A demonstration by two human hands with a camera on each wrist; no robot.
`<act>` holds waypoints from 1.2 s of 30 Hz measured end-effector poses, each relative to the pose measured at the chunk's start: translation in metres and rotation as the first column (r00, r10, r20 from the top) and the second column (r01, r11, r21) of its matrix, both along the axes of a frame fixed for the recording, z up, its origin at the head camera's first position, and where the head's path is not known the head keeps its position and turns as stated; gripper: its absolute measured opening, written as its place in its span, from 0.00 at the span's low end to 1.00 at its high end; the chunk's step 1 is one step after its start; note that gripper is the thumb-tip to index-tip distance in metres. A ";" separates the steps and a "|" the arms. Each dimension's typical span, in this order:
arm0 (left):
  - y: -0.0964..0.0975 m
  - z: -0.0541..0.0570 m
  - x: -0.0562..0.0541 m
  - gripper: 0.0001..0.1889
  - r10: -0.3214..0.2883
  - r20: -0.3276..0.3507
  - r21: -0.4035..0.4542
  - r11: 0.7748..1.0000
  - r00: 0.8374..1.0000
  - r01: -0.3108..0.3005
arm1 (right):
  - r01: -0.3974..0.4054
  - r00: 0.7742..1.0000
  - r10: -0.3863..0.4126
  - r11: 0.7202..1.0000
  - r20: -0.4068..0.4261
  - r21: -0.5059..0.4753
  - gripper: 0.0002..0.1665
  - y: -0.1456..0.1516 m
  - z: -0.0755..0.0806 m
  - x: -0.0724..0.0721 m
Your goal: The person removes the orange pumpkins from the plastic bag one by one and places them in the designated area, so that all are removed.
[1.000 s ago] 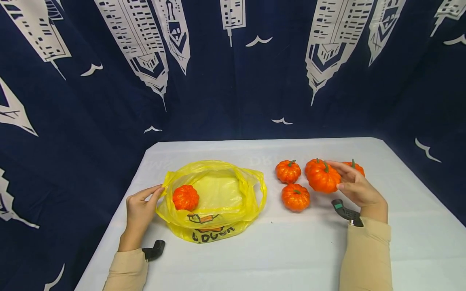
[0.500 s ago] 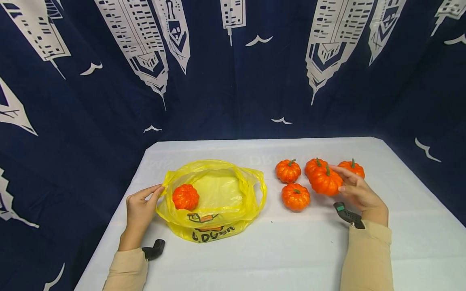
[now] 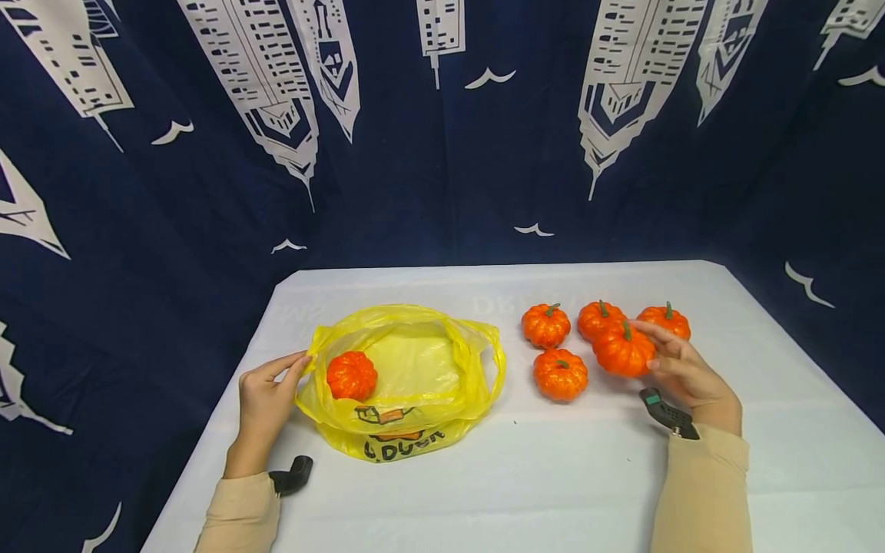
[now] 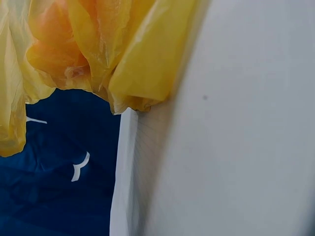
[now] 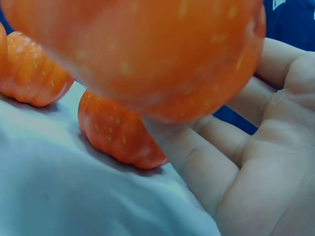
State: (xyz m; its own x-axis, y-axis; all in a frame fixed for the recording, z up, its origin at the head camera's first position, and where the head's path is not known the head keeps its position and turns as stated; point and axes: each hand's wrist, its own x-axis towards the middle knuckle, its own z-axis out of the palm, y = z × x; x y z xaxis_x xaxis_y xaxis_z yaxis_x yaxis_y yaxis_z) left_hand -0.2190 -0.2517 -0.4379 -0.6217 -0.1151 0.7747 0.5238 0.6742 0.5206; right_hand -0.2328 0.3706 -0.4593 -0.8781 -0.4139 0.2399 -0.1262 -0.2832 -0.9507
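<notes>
The pumpkin (image 3: 624, 351) has moved slightly away from the left hand (image 3: 265, 398), which pinches the bag (image 3: 415, 365); the right hand (image 3: 694, 382) pinches the pumpkin's side, apt for something likely light and stiff.

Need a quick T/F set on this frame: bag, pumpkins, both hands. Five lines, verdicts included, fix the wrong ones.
1. The left hand pinches the rim of the bag. True.
2. Three pumpkins show inside the bag. False: just one bagged pumpkin shows there.
3. The right hand holds a pumpkin. True.
4. The right hand is inside the bag. False: it is well to the right of the bag.
5. Four loose pumpkins sit on the table outside the bag. True.
</notes>
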 end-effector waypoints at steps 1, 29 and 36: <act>0.000 0.000 0.000 0.08 0.001 -0.001 0.001 1.000 1.000 -0.001 | -0.001 1.000 0.001 1.000 0.010 -0.001 0.35 0.000 -0.001 0.000; 0.000 0.000 0.000 0.08 -0.010 -0.012 0.011 1.000 1.000 0.011 | 0.024 0.987 -0.062 0.970 0.151 0.243 0.35 0.008 -0.013 0.000; 0.001 0.001 0.000 0.08 -0.016 -0.007 0.017 1.000 1.000 0.016 | 0.035 0.987 -0.078 0.958 0.141 0.284 0.34 0.008 -0.014 0.000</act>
